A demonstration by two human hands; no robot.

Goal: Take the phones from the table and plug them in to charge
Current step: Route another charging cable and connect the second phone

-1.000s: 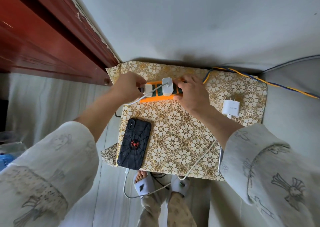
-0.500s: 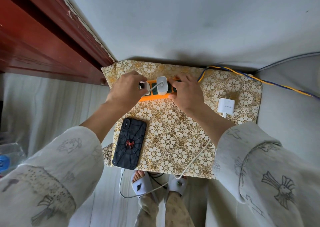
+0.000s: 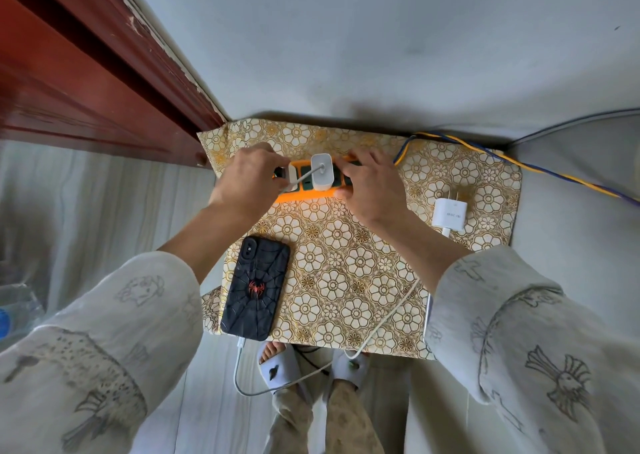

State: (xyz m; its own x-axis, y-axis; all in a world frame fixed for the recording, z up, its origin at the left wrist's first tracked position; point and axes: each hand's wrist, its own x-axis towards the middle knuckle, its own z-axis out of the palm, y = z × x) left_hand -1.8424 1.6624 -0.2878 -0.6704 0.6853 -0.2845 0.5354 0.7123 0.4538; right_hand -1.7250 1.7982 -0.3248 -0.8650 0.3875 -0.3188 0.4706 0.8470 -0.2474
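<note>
Head view: left hand still grips a white plug at the orange power strip, back edge of the table, right hand bracing the strip's end, little changed since a second ago, so it's probably seating; phone lies at the front-left corner, cabled.

orange power strip, black spiderweb phone w/ red spider, gold floral tablecloth

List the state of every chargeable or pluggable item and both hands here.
Black phone: face down, cable attached.
Middle charger: plugged into orange power strip.
Spare charger: unplugged, lying flat.
Left hand: grips a plug at the strip.
Right hand: holds strip.
</note>
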